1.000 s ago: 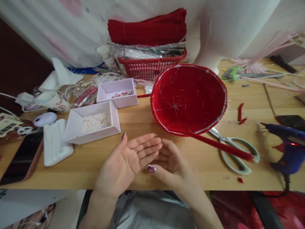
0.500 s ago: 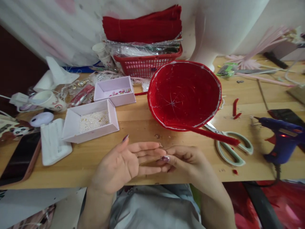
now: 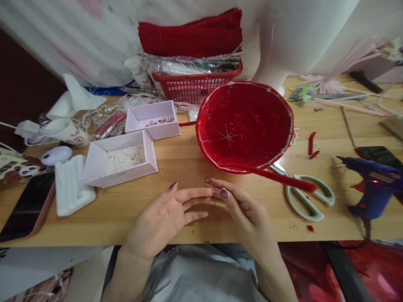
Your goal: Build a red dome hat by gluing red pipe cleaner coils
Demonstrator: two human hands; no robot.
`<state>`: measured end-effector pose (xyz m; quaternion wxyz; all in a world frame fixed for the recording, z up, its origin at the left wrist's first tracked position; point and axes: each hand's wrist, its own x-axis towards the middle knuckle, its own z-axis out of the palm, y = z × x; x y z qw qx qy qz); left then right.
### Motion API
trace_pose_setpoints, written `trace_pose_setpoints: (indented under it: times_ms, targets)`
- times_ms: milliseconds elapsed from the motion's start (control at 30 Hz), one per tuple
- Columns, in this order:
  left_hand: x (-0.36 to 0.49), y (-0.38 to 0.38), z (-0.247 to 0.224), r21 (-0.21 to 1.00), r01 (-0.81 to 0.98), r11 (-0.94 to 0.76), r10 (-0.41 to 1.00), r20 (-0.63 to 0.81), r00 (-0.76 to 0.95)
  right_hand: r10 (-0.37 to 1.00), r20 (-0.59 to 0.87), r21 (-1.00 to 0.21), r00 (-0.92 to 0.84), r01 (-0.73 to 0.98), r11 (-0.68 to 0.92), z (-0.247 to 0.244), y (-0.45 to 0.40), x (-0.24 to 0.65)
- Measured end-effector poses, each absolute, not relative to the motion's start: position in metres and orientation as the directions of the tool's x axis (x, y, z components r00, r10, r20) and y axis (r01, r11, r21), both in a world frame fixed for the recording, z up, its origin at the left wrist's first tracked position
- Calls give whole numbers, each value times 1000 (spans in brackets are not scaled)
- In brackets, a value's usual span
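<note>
My left hand [image 3: 166, 216] is palm up over the table's front edge, fingers stretched out to the right. At its fingertips is my right hand [image 3: 245, 209], with thumb and fingers drawn together. Whether anything small sits between them I cannot make out. Just beyond stands a red fuzzy bowl-shaped piece [image 3: 252, 121], its open side facing me and its rim streaked with whitish glue. A red fuzzy strip [image 3: 283, 179] runs from its near rim to the right, across green-handled scissors [image 3: 304, 201].
Left are a white box of pearl beads [image 3: 124, 159], a lilac box with red gems [image 3: 160, 121] and a phone [image 3: 28, 205]. A blue glue gun [image 3: 371, 180] with a lit light lies right. Behind stands a red basket [image 3: 189, 90]; red scraps [image 3: 311, 144] lie near the scissors.
My right hand has shifted slightly up and its thumb and fingers now touch my left index fingertip. My left fingers have curved a little. The things on the table stay put.
</note>
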<state>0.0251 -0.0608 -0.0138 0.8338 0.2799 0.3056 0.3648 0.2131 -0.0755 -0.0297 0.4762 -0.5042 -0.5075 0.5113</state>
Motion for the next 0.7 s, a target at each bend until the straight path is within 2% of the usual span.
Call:
trace_pose_setpoints:
  times_ms: [100, 167, 267, 367, 467, 533, 567, 633, 700]
  targets:
    - [30, -65, -17, 725, -403, 560, 794, -329, 512, 997, 24, -986, -67, 164, 35, -27, -76, 210]
    - [34, -69, -20, 745, -370, 555, 795, -344, 500, 999, 24, -982, -48, 188, 32, -27, -76, 209]
    - [41, -74, -25, 797, -305, 521, 808, -346, 477, 1000, -29, -996, 10, 84, -30, -26, -75, 207]
    - [45, -78, -29, 860, -207, 466, 820, -333, 465, 997, -80, -995, -9, -63, -81, -24, -75, 208]
    - [41, -79, -28, 915, -101, 390, 834, -305, 460, 996, -82, -994, 25, -78, -80, -22, -76, 211]
    - [36, -79, -23, 951, -15, 307, 904, -287, 316, 994, -101, -992, 50, -88, -96, -22, -77, 214]
    - [34, -78, -21, 971, 45, 234, 956, -238, 173, 991, -121, -987, 54, -114, -115, -23, -77, 216]
    - [31, -78, -16, 974, 223, 33, 988, 1, -153, 983, -177, -966, 54, -202, -163, -25, -75, 219]
    - [31, -78, -14, 903, 399, -160, 911, 291, -294, 969, -243, -930, 44, -296, -220, -28, -73, 220]
